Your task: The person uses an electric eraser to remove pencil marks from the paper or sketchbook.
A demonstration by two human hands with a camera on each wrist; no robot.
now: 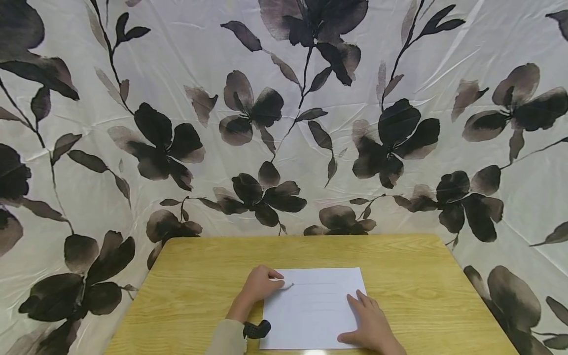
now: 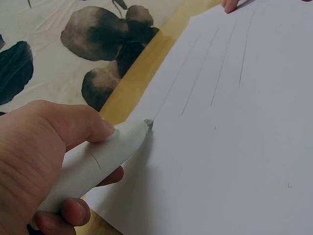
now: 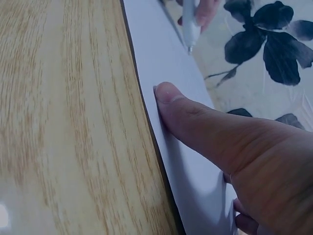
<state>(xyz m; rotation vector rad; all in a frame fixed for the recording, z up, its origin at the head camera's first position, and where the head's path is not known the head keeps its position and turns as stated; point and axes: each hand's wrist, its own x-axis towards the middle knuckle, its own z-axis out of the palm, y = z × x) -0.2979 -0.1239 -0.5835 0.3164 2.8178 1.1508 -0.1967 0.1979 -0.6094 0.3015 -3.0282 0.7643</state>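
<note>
A white sheet of paper (image 1: 310, 328) lies on the wooden table, with several thin straight lines across its upper half. Over its upper left edge, my left hand (image 1: 262, 285) grips a thick white pen-shaped tool (image 2: 115, 149). In the left wrist view the tool's small grey tip is right at the end of the outermost line, near the far edge of the sheet. My right hand (image 1: 372, 323) rests spread on the right side of the paper. Its thumb (image 3: 188, 115) lies straight along the near edge in the right wrist view.
The yellow wood-grain table (image 1: 199, 266) reaches back to a pale curtain (image 1: 328, 172) printed with dark flowers. A black wrist strap (image 1: 257, 329) sits on the left wrist, by the paper's lower left edge. Small corner marks show on the sheet in the left wrist view.
</note>
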